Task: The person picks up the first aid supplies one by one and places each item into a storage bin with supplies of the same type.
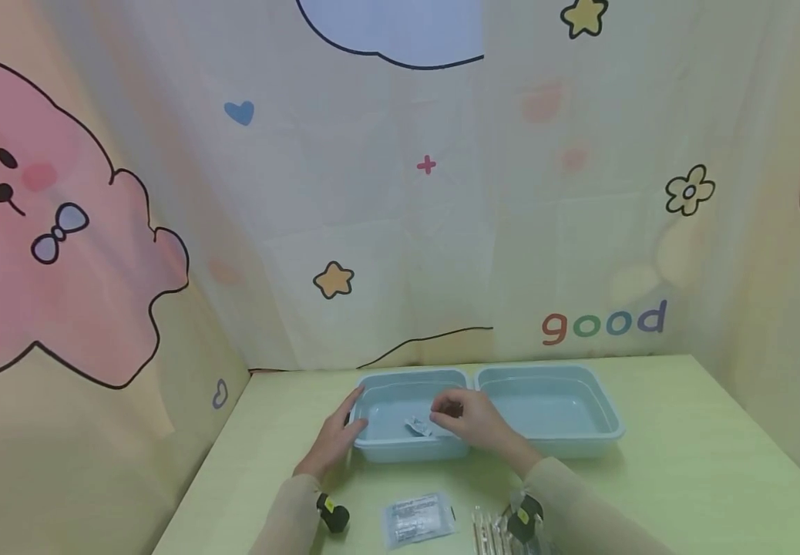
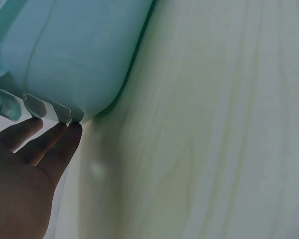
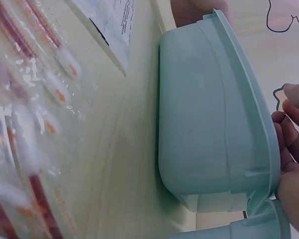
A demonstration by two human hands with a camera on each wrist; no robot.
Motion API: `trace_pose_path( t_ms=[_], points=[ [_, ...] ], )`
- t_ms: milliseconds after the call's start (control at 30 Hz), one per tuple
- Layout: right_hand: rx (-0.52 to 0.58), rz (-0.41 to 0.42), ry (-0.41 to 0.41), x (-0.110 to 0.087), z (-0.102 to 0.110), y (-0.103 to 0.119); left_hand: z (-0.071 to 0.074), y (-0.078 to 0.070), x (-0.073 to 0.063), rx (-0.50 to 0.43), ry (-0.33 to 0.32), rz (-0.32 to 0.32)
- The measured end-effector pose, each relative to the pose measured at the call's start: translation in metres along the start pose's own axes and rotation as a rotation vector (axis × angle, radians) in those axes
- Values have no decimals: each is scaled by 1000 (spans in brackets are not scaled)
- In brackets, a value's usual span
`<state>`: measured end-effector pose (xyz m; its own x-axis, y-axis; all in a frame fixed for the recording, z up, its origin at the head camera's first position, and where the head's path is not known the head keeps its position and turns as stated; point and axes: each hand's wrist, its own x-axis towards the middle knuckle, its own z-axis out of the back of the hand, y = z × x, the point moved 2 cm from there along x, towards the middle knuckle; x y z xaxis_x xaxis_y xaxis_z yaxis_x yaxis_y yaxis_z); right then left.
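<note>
Left hand [image 1: 333,438]: fingers spread against left blue tub [image 1: 410,452]. Right hand [image 1: 478,420]: fingers curled over same tub, near small packet [image 1: 417,427] inside; whether pinching anything, cannot tell.

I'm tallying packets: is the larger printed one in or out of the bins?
Out: the printed packet lies on the table, nearer than the left bin.

Printed backdrop [image 1: 372,193] behind a pale table [image 1: 684,462]
Pink cartoon animal [image 1: 88,293] at left, orange star [image 1: 334,280] low centre, multicoloured word "good" [image 1: 608,322] at right
</note>
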<state>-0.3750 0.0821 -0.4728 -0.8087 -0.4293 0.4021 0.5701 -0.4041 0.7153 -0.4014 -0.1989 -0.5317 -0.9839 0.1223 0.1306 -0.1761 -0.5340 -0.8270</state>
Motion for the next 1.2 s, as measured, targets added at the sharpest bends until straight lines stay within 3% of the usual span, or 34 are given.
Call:
trace_pose_path(
  t_ms=[367,1033,1200],
  points=[
    [-15,-2,16,3,4,4,3,-4,5,0,1,1],
    [-22,-28,34,-2,0,4,1,-1,0,-10,10,14],
    [-17,24,30,-4,0,7,1,-1,-1,-11,13,18]
  ],
)
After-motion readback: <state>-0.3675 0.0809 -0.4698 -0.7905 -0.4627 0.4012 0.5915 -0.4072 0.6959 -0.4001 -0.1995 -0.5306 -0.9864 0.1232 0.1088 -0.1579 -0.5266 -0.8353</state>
